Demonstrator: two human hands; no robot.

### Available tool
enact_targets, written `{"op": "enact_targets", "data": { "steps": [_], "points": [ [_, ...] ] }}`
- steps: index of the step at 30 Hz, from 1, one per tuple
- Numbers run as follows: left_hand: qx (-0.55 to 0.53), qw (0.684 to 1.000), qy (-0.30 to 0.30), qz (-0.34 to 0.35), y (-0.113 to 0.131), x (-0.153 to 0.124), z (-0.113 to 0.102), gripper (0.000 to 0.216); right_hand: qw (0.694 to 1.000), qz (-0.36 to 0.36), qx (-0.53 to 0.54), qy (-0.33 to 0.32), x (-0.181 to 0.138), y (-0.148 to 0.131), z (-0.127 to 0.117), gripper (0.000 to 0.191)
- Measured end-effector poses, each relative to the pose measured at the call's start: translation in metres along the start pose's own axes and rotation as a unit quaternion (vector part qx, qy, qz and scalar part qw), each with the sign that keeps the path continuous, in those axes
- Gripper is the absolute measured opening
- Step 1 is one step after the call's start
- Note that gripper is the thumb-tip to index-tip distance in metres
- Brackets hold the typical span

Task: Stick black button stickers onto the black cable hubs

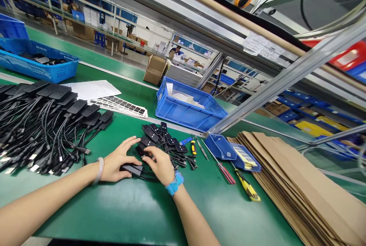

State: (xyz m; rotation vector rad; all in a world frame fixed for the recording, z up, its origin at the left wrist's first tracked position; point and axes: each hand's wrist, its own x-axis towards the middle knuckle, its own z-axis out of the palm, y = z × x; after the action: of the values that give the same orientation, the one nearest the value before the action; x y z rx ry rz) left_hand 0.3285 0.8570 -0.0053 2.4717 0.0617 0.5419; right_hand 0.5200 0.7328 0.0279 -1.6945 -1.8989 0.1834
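My left hand [118,161] lies on the green table with its fingers curled over a black adapter [131,169], the thumb resting on it. My right hand [160,164], with a blue watch at the wrist, is bent down onto another black adapter [141,149] and its cable beside the first. Just beyond both hands lies a small pile of black labelled adapters [160,136] with tangled cables. A large heap of black cabled adapters [42,120] fills the left of the table.
Label sheets [120,105] and white paper [91,89] lie behind the heap. Blue bins stand at the far left [37,65] and centre [185,110]. Screwdrivers [224,169], a yellow knife [248,188], small blue trays [234,152] and stacked brown cardboard [300,185] sit to the right.
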Motion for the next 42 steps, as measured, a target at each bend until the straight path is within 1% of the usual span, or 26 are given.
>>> {"op": "enact_targets", "data": {
  "steps": [2, 3, 5, 7, 9, 10, 12, 14, 16, 18, 19, 21, 22, 23, 24, 26, 28, 29, 30, 33, 34, 36, 38, 40, 41, 42],
  "points": [
    [-0.023, 0.999, -0.023, -0.007, 0.001, 0.000, 0.000, 0.038, 0.999, -0.011, 0.008, -0.037, 0.000, 0.003, 0.004, 0.025],
    [-0.033, 0.999, -0.038, -0.009, 0.001, 0.000, 0.000, 0.039, 0.999, 0.011, -0.016, -0.033, 0.001, 0.007, 0.004, 0.027],
    [-0.049, 0.997, -0.056, -0.011, 0.002, 0.001, -0.001, 0.045, 0.987, 0.107, -0.116, 0.010, 0.004, 0.020, 0.000, 0.031],
    [-0.059, 0.996, -0.064, -0.009, 0.003, 0.001, -0.002, 0.054, 0.946, 0.218, -0.235, 0.046, 0.009, 0.034, -0.007, 0.044],
    [-0.063, 0.995, -0.072, -0.006, 0.003, 0.001, -0.002, 0.059, 0.907, 0.278, -0.314, 0.037, 0.013, 0.046, -0.013, 0.056],
    [-0.062, 0.995, -0.077, -0.002, 0.003, 0.001, -0.002, 0.058, 0.900, 0.287, -0.328, 0.023, 0.014, 0.052, -0.015, 0.057],
    [-0.053, 0.995, -0.085, 0.008, 0.002, 0.001, -0.002, 0.055, 0.905, 0.287, -0.314, 0.002, 0.014, 0.062, -0.017, 0.048],
    [-0.041, 0.995, -0.086, 0.014, 0.001, 0.001, -0.001, 0.054, 0.914, 0.291, -0.284, 0.005, 0.010, 0.070, -0.019, 0.037],
    [-0.031, 0.995, -0.090, 0.014, 0.000, 0.000, 0.000, 0.053, 0.915, 0.295, -0.273, 0.021, 0.005, 0.074, -0.025, 0.033],
    [-0.028, 0.996, -0.088, 0.012, 0.000, 0.000, 0.002, 0.054, 0.924, 0.285, -0.246, 0.061, -0.001, 0.070, -0.037, 0.037],
    [-0.025, 0.997, -0.079, 0.011, 0.000, 0.000, 0.002, 0.055, 0.936, 0.269, -0.206, 0.096, -0.002, 0.065, -0.043, 0.039],
    [-0.005, 0.999, -0.047, 0.007, 0.001, 0.000, 0.003, 0.055, 0.962, 0.206, -0.085, 0.161, -0.004, 0.049, -0.054, 0.038],
    [0.008, 1.000, -0.028, 0.003, 0.002, 0.000, 0.003, 0.056, 0.972, 0.161, -0.022, 0.172, -0.004, 0.038, -0.057, 0.034],
    [0.020, 1.000, -0.013, -0.002, 0.003, 0.000, 0.002, 0.057, 0.980, 0.113, 0.029, 0.160, -0.004, 0.028, -0.058, 0.029],
    [0.026, 1.000, -0.004, -0.006, 0.005, 0.000, 0.002, 0.059, 0.988, 0.068, 0.060, 0.123, -0.004, 0.019, -0.057, 0.023],
    [0.024, 1.000, -0.004, -0.016, 0.008, 0.000, -0.001, 0.061, 0.996, -0.003, 0.088, 0.018, -0.004, 0.006, -0.050, 0.021],
    [0.014, 0.999, -0.015, -0.029, 0.011, -0.001, -0.003, 0.061, 0.993, -0.033, 0.090, -0.072, -0.004, 0.004, -0.040, 0.025],
    [0.013, 0.999, -0.019, -0.037, 0.011, -0.001, -0.004, 0.059, 0.992, -0.033, 0.078, -0.093, -0.005, 0.006, -0.035, 0.028],
    [0.015, 0.999, -0.019, -0.044, 0.012, -0.002, -0.004, 0.058, 0.993, -0.027, 0.059, -0.097, -0.006, 0.009, -0.031, 0.030],
    [0.028, 0.998, -0.010, -0.057, 0.008, -0.003, -0.004, 0.056, 0.997, -0.015, 0.016, -0.072, -0.011, 0.020, -0.024, 0.033],
    [0.025, 0.998, -0.012, -0.056, 0.006, -0.003, -0.003, 0.056, 0.996, -0.020, 0.025, -0.080, -0.012, 0.023, -0.024, 0.031],
    [0.003, 0.998, -0.037, -0.050, 0.002, -0.003, -0.002, 0.057, 0.990, -0.023, 0.056, -0.123, -0.014, 0.027, -0.026, 0.023],
    [-0.024, 0.996, -0.066, -0.048, -0.001, -0.002, -0.002, 0.058, 0.988, 0.028, 0.039, -0.144, -0.014, 0.032, -0.031, 0.013],
    [-0.041, 0.995, -0.076, -0.050, -0.002, -0.002, -0.003, 0.062, 0.981, 0.149, -0.059, -0.112, -0.011, 0.042, -0.039, 0.020],
    [-0.048, 0.995, -0.073, -0.050, -0.002, -0.002, -0.003, 0.066, 0.963, 0.222, -0.126, -0.089, -0.009, 0.047, -0.043, 0.026],
    [-0.056, 0.995, -0.068, -0.048, -0.001, -0.001, -0.003, 0.071, 0.936, 0.289, -0.187, -0.073, -0.007, 0.052, -0.048, 0.033]
  ]
}}
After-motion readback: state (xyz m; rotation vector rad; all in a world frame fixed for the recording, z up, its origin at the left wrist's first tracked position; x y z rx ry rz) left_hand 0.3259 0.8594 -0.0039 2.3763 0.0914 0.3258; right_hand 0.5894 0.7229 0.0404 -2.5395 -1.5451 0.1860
